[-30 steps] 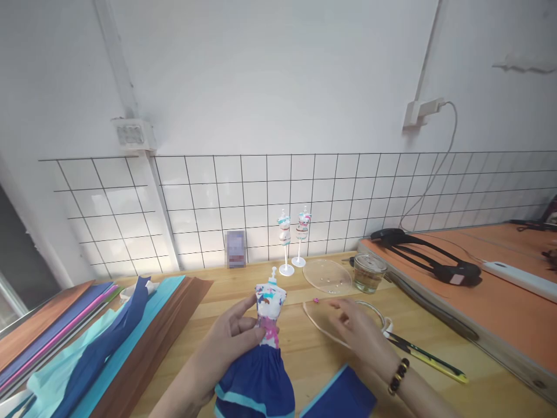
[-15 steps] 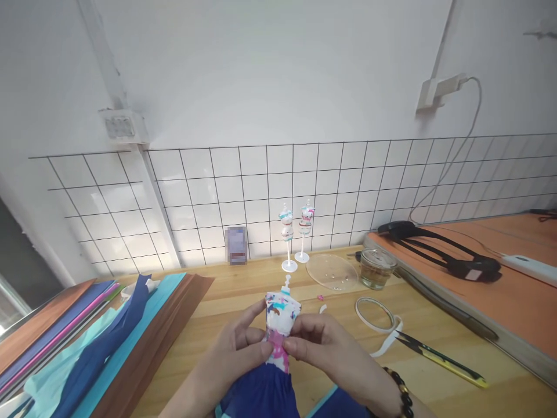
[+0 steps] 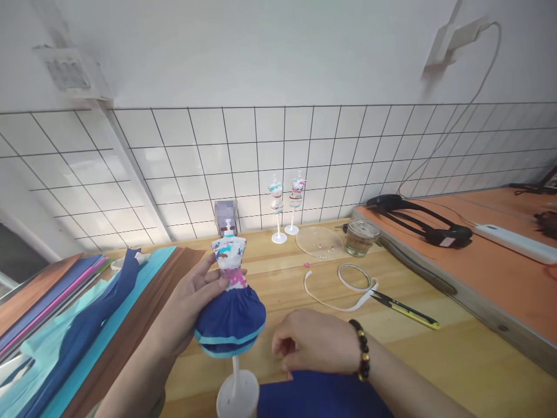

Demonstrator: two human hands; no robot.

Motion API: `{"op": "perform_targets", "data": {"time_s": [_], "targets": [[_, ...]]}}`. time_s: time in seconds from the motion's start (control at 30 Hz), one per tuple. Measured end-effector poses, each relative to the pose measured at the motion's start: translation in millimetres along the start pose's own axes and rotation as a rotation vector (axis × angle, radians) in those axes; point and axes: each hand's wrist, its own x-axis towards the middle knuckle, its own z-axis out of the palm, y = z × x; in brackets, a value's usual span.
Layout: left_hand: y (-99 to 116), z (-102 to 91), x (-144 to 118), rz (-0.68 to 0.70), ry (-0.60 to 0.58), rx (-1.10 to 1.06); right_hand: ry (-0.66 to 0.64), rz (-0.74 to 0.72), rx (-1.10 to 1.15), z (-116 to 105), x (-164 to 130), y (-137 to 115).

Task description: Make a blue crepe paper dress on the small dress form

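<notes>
A gathered navy skirt (image 3: 231,316) puffs round the white, pink-blotched mannequin (image 3: 230,253) the left hand (image 3: 190,305) holds; the right hand (image 3: 315,341) curls by a flat navy sheet (image 3: 322,397), grip unclear.

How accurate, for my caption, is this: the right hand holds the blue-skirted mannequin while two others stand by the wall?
Wrong side: in the head view, the left hand holds the blue-skirted mannequin while two others stand by the wall.
</notes>
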Motion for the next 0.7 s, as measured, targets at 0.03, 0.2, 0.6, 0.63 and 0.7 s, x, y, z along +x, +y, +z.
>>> {"op": "perform_targets", "data": {"time_s": [0.03,0.2,0.6,0.63,0.7], "targets": [[0.7,-1.7,-0.1,0.012,-0.001,0.016,-0.019,0.013,-0.066,8.2,2.5,-3.6],[5.3,-12.7,-1.4,0.047,0.011,0.104,-0.115,0.129,-0.305,38.2,12.3,-14.8],[-1.3,-12.5,4.5,0.094,-0.025,0.235,-0.212,0.058,-0.251,31.2,13.5,-7.2],[-3.1,-11.3,5.1,0.095,-0.029,0.242,-0.204,0.047,-0.211,27.7,12.9,-5.2],[-6.7,-9.0,6.5,0.093,-0.03,0.24,-0.194,0.032,-0.052,20.5,12.2,-0.2]]}}
